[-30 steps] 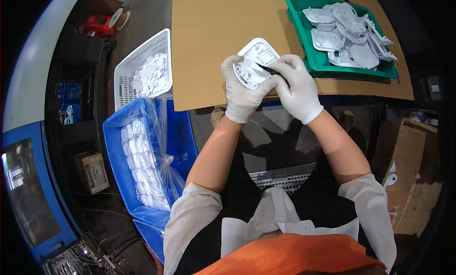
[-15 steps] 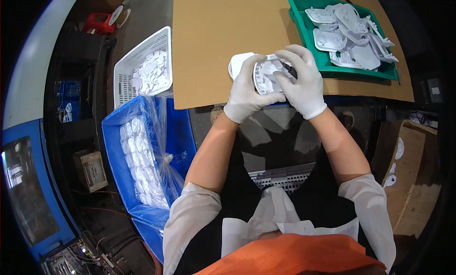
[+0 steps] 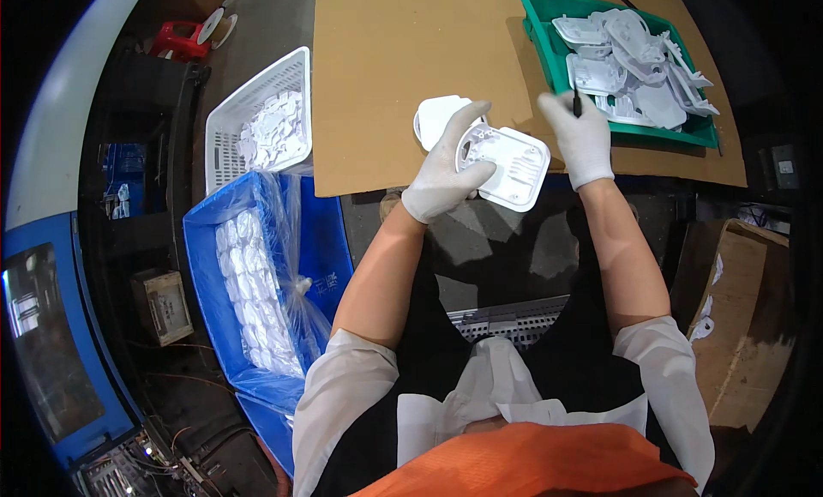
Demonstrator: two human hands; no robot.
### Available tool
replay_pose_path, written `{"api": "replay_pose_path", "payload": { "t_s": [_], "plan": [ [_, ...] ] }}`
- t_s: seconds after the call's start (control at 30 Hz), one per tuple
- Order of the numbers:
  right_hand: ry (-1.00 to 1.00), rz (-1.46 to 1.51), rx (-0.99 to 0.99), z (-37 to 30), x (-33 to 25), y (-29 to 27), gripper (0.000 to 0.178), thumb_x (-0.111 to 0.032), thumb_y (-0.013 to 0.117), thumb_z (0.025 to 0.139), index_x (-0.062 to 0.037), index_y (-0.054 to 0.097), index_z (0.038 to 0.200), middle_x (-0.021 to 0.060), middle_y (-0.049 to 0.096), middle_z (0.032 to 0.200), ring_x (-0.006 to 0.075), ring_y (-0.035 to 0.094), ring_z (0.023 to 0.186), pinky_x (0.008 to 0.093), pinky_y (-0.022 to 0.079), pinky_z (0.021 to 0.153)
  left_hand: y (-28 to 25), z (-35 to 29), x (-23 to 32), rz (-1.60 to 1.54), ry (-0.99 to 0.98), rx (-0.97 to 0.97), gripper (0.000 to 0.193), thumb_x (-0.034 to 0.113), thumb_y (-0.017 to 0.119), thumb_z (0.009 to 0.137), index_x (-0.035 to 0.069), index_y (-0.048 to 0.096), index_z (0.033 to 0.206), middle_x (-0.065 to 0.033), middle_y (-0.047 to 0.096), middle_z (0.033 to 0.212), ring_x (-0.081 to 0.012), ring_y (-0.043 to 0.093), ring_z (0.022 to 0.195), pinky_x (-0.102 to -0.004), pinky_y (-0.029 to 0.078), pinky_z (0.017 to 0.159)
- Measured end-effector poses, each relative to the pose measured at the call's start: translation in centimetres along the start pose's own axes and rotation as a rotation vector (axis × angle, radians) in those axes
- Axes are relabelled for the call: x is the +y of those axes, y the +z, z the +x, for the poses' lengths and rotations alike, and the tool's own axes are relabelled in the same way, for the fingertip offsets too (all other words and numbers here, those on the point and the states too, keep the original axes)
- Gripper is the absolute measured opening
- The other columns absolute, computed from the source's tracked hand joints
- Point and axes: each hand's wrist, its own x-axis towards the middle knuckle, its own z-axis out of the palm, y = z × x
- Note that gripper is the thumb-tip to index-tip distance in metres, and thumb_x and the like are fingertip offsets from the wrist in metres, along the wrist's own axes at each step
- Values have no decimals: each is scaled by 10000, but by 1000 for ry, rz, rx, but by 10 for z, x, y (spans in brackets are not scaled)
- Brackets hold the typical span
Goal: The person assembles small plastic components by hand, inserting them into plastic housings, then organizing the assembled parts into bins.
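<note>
My gloved left hand (image 3: 447, 173) grips a white moulded plastic housing (image 3: 516, 169) by its left end, thumb on the inner face and fingers behind. Ribs and small posts show on that inner face. The housing's right end sticks out past the cardboard's front edge. Behind my left hand, another white plastic cover (image 3: 441, 118) lies on the cardboard. My gloved right hand (image 3: 579, 138) is closed round a slim black tool (image 3: 577, 102), too small to make out its kind. It is apart from the housing, close to the front left corner of the green tray (image 3: 538, 47).
Several white plastic parts (image 3: 639, 68) fill the green tray on the cardboard-covered table (image 3: 420, 42). At left stands a white basket (image 3: 300, 68) of small white pieces. Below it, a blue bin (image 3: 201, 265) holds wrapped white items. An open cardboard box (image 3: 737, 317) is at right.
My right hand has left the housing and moved right with the black tool. The housing, now in my left hand alone, has turned so its length points to the right.
</note>
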Motion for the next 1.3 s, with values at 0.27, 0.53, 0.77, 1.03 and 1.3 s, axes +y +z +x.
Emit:
{"api": "replay_pose_path", "payload": {
  "t_s": [0.27, 0.53, 0.77, 1.03, 1.3],
  "plan": [
    [-137, -23, -120, -17, -17, 5, 227, -213, 654, 860, 3, 590, 882, -3, 575, 803, 56, 493, 722, 230, 432, 672, -27, 2, -9, -90, 92, 169, 603, 83, 561, 812, -57, 362, 1363, -168, 472, 1295, -251, 510, 1193, -351, 434, 987],
    [-34, 215, -483, -32, -14, 30, 382, -195, 573, 901, 45, 576, 1198, 108, 657, 1062, 140, 603, 984, 267, 453, 887, -21, 13, -19, -143, 120, 593, 538, 113, 553, 880, -27, 360, 1363, -172, 496, 1259, -247, 546, 1114, -342, 473, 930],
    [-29, 17, -472, -39, -6, 56, 535, -195, 590, 857, 31, 470, 1327, 172, 624, 1172, 213, 598, 1069, 307, 440, 944, -42, 22, -44, 558, -149, 781, 505, 291, 686, 800, 5, 576, 1202, -184, 552, 1228, -297, 569, 1098, -377, 454, 933],
    [68, -196, -490, -48, -10, 68, 547, -225, 572, 846, -52, 461, 1353, 199, 641, 1124, 303, 624, 1039, 348, 473, 903, -52, 24, -67, 266, -183, 690, 432, 163, 667, 844, -58, 556, 1197, -119, 638, 1067, -170, 614, 942, -287, 498, 812],
    [51, -300, -502, -47, -5, 70, 579, -258, 580, 846, -39, 430, 1360, 225, 626, 1147, 360, 602, 1066, 390, 470, 910, -44, 25, -64, 179, -145, 723, 391, 123, 661, 842, -58, 567, 1175, -100, 644, 1036, -153, 612, 913, -289, 499, 792]
  ]
}}
